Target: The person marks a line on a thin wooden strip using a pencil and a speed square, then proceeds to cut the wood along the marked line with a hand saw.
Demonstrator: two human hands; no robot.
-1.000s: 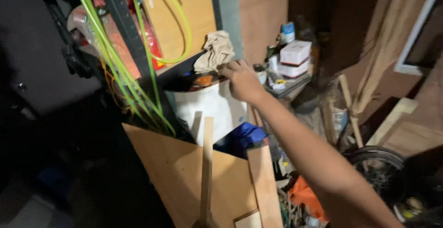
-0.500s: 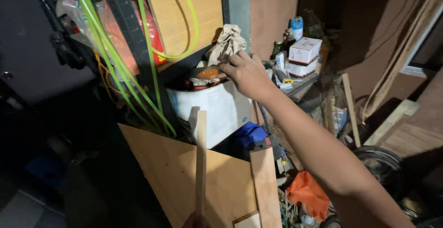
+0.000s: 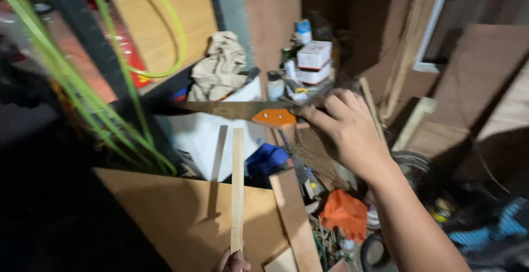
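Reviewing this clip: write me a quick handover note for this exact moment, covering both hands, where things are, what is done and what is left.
Right hand: gripping the orange handle of a hand saw, blade level, pointing left over the white bucket.
Left hand: holding a thin wooden strip upright by its lower end, in front of the plywood sheet.
Done: saw and strip both in hand.
Left: no cut visible on the strip yet.

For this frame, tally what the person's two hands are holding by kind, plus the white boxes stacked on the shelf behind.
Handsaws: 1, handsaw with an orange handle, gripped by the right hand
Wooden strips: 1, wooden strip held upright by the left hand
White boxes: 2, white boxes stacked
Total: 4
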